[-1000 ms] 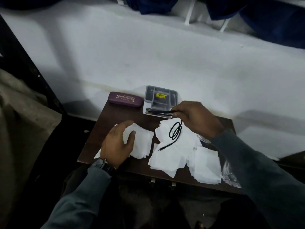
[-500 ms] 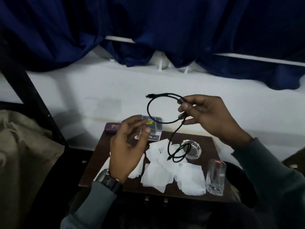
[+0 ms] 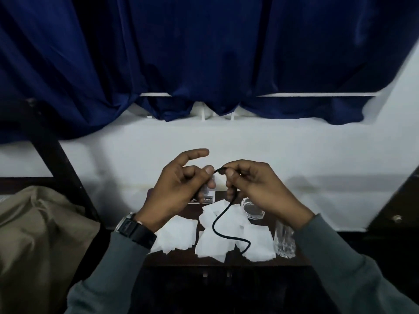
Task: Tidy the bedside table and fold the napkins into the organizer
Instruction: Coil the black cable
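Note:
Both hands are raised above the dark wooden bedside table [image 3: 226, 260]. My right hand [image 3: 256, 189] pinches the top of a thin black cable [image 3: 221, 225], whose loose end hangs down in a curve over the white napkins [image 3: 213, 243]. My left hand [image 3: 179, 189] pinches the cable's tip between thumb and fingers, its index finger stretched out. Several napkins lie spread flat across the table. The grey organizer [image 3: 209, 198] is almost wholly hidden behind my left hand; only a labelled corner shows.
A round glass ashtray [image 3: 252, 209] sits at the table's back right. A clear drinking glass [image 3: 284, 241] stands at the right front edge. A white wall and blue curtains [image 3: 204, 53] rise behind. Tan fabric [image 3: 40, 234] lies to the left.
My right hand lifted the black cable off the napkins. My left hand left the napkins and rose to take the cable's end. The loop has been drawn out, and the view tilted upward.

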{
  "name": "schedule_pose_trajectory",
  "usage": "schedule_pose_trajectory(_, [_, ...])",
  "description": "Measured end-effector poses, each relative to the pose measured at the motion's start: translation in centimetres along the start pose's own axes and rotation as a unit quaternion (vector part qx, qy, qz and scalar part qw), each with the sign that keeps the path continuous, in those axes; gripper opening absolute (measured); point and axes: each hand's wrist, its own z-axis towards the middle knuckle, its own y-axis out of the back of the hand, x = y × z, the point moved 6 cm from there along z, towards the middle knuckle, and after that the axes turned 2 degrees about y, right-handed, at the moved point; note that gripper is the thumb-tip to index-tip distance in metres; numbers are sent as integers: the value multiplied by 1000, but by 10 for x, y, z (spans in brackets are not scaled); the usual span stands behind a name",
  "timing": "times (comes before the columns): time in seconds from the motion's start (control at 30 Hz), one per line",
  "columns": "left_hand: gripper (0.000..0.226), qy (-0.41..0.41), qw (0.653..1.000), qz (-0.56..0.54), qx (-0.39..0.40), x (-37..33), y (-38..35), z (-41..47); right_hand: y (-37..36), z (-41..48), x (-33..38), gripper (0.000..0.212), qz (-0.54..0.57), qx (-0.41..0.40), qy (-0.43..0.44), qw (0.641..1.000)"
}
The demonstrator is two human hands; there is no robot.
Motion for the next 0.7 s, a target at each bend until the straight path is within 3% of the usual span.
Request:
schedule_pose_trajectory(0.13, [31, 41, 998, 38, 27, -15, -1, -8, -1, -12, 14, 13, -11, 17, 15, 1000])
schedule_pose_trajectory(0.23, [48, 105, 978, 104, 147, -25, -10, -20, 1, -15, 28, 11, -11, -1, 38, 999])
schedule_pose_trajectory(0.3, [52, 142, 964, 41, 223, -33, -19, -32, 0, -16, 35, 17, 11, -8, 47, 999])
schedule_pose_trajectory(0.37, [45, 160, 952, -86, 245, -45, -26, -41, -5, -16, 39, 24, 42, 1, 50, 998])
schedule_pose_trajectory(0.43, [42, 154, 929, -233, 244, -54, -29, -42, -16, -17, 40, 18, 59, 19, 50, 997])
schedule_pose_trajectory(0.5, [45, 126, 895, -356, 235, -60, -30, -39, -28, -18, 37, 37, 50, 39, 34, 997])
schedule_pose_trajectory(0.7, [49, 65, 903, -409, 111, -57, -15, -19, -48, -28, 31, 38, 0, 120, 4, 993])
